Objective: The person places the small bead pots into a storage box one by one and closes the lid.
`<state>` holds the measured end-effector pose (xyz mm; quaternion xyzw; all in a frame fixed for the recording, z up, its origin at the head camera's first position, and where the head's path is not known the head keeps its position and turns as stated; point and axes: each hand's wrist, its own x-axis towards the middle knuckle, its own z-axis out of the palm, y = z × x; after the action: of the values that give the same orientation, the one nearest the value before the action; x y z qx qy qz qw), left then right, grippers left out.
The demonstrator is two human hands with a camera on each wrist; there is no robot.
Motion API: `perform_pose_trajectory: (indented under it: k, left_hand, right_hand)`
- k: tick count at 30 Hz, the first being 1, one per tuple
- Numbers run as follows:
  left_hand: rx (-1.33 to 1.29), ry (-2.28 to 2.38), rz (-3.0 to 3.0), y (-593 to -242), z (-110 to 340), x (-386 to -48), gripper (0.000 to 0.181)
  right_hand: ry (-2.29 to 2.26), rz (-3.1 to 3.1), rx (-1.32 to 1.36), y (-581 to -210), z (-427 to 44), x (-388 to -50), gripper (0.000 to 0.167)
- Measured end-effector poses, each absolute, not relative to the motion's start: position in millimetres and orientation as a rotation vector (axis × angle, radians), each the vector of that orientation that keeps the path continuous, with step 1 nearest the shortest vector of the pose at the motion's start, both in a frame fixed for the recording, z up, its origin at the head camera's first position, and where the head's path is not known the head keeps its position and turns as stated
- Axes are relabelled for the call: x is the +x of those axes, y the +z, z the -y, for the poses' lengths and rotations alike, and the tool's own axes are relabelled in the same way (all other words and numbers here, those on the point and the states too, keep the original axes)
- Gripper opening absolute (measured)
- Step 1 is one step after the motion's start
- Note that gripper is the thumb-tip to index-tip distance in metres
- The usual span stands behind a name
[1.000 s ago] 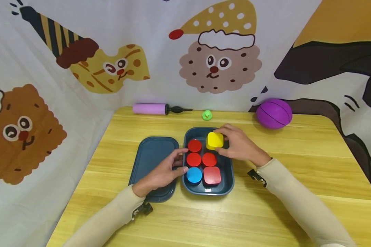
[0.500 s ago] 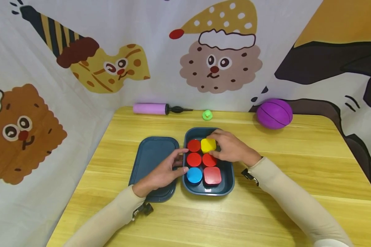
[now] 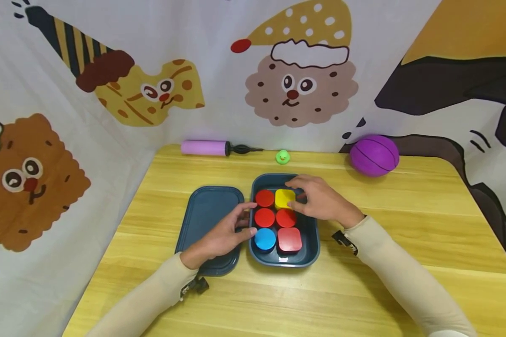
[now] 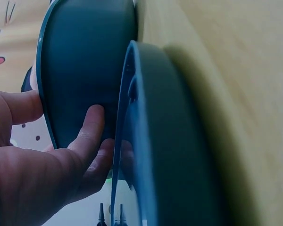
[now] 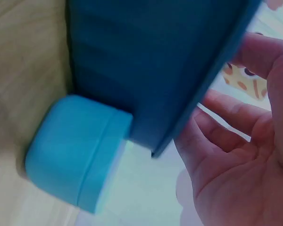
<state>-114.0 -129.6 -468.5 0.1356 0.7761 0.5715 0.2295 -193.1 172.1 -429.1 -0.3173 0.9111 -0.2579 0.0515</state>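
Observation:
In the head view a dark blue box holds several small pieces. Three round red pieces, a round blue piece and a pinkish-red square piece sit inside. A yellow rounded-square piece stands at the back right of these. My right hand is over the box's right rim, thumb near the yellow piece, fingers spread apart. My left hand rests against the box's left wall; in the left wrist view its extended fingers touch the outer wall.
A dark blue lid lies left of the box. A light blue container stands beside the box in the right wrist view. Along the back are a purple pump, a green duck and a purple ball.
My right hand has carried the yellow piece left and down beside the back red one, then loosened its fingers and drawn slightly right. The left hand has stayed in place.

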Motion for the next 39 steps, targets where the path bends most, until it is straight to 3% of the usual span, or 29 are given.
perform_pose_trajectory:
  k: [6,17,39]
  left_hand:
    - [0.382,1.562,-2.146,-468,130,-113,0.066]
    - [0.376,1.575,-2.136,-468,129,-114,0.065]
    - [0.366,1.581,-2.136,-467,129,-113,0.065]
  right_hand:
    - [-0.933,-2.821,-0.986,-422,-188,-193,0.05]
    - [-1.162,-2.903,-0.751,-432,-220,-199,0.042]
    - [-1.148,-2.595,-0.539,-466,-255,-192,0.071]
